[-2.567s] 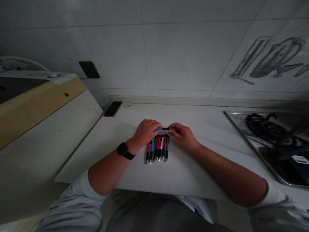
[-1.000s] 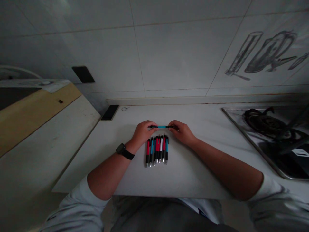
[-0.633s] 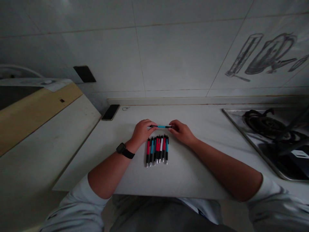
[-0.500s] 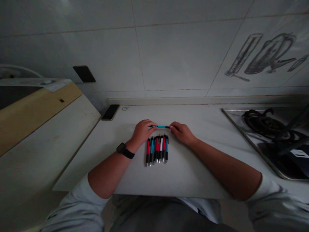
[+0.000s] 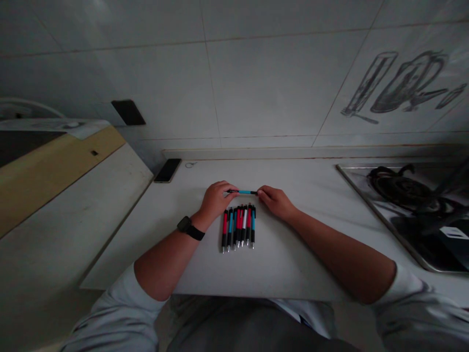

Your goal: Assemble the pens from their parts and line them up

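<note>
A blue and black pen lies crosswise just above the white counter. My left hand pinches its left end and my right hand pinches its right end; both hands are closed on it. Just in front of the hands, several pens in red, blue and white with black grips lie side by side in a row, tips toward me. A black watch is on my left wrist.
A dark phone lies at the counter's back left corner. A gas hob with a black burner is set into the counter at the right. A lower wooden-edged surface stands to the left. Tiled wall behind.
The pen between my hands has come further out of my left hand, so more of its length shows. The row of pens has not moved.
</note>
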